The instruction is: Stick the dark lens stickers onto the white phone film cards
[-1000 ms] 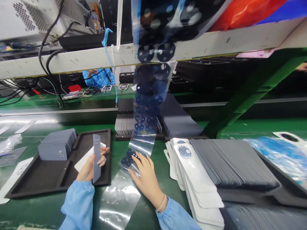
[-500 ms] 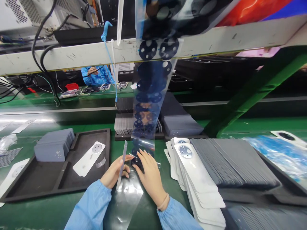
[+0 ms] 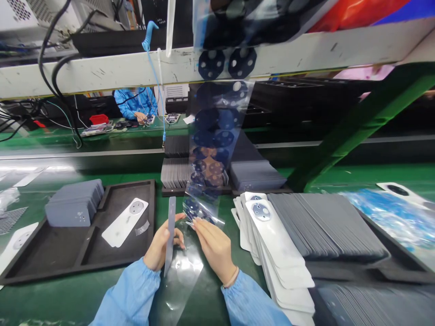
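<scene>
My left hand (image 3: 163, 241) is closed on a thin grey phone back panel (image 3: 170, 235), held upright and seen nearly edge-on. Its index finger reaches past the panel to the clear film strip (image 3: 234, 102). That strip hangs from the shelf and carries pairs of dark round camera-lens stickers (image 3: 211, 64). At the strip's low folded edge, my right hand (image 3: 215, 246) has its fingers pinched together on the film. Whether a sticker is between those fingertips is hidden. A bare clear length of film (image 3: 183, 280) trails over the green bench below both hands.
On the left, a black tray (image 3: 117, 262) bears grey panels (image 3: 73, 203) and a white phone-shaped card (image 3: 125, 222). White cards (image 3: 282, 253) and grey panels (image 3: 326, 226) are stacked at right. A shelf beam (image 3: 112, 74) crosses above; a person in blue (image 3: 136, 102) sits beyond.
My right hand has gone from spread over a dark sticker to a pinch at the strip's edge. The left-hand panel has turned slightly and stands more upright. The person beyond has lowered a hand.
</scene>
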Demonstrator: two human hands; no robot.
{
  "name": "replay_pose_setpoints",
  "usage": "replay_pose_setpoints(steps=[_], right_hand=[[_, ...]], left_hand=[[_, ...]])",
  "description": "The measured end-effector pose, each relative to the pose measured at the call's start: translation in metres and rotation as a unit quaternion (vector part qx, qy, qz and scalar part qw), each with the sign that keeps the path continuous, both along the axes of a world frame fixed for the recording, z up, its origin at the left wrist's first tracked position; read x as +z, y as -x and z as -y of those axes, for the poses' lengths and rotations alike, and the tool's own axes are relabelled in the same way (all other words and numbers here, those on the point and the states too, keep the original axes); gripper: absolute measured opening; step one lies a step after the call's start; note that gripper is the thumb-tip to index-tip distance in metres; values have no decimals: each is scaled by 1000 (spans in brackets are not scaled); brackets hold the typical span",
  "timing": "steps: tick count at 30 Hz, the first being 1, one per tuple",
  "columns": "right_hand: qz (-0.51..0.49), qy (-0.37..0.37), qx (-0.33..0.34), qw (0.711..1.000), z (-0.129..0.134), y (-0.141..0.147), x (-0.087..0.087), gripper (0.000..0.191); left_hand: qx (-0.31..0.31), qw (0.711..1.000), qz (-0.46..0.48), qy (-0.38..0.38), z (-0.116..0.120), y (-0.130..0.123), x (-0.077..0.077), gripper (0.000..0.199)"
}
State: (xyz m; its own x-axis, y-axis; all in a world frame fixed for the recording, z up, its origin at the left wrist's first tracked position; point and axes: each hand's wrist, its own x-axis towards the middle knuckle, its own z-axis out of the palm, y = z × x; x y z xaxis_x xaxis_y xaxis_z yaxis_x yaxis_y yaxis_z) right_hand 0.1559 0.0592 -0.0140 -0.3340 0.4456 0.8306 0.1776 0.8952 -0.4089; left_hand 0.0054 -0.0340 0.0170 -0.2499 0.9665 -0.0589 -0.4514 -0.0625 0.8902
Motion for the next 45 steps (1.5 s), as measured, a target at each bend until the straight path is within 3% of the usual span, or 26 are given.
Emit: replay_pose_setpoints(steps=[5, 8, 11, 14, 18, 22, 25, 32, 41, 45], right_hand=[[27, -47, 35, 998, 2, -3, 10, 36], [24, 61, 125, 990, -1, -7, 22, 24], [-60, 286, 198, 936, -9, -13, 32, 10], [-207, 444, 179, 853, -18, -18, 36, 10], [-274, 534, 139, 788, -19, -19, 36, 25], [-269, 579, 130, 759, -11, -17, 39, 30], [-261, 593, 107, 755, -5, -15, 40, 31], [-188, 587, 69, 785, 13, -3, 23, 31], [-146, 564, 52, 811, 19, -1, 16, 30], [-134, 577, 61, 804, 20, -1, 16, 32]], left_hand=[[21, 1000, 8, 17, -2, -1, 2, 74], [44, 998, 7, 42, -5, 0, 1, 75], [82, 995, -10, 60, -6, 2, 1, 72], [126, 989, -49, 58, -6, 3, -1, 67], [160, 981, -104, 42, -6, 2, -7, 62], [190, 969, -133, 91, -7, -7, -7, 48], [148, 972, -136, 123, -7, -18, -6, 43], [114, 971, -184, 100, 1, -39, -16, 32], [107, 958, -247, 95, 5, -42, -12, 32], [113, 950, -277, 90, 5, -43, -11, 35]])
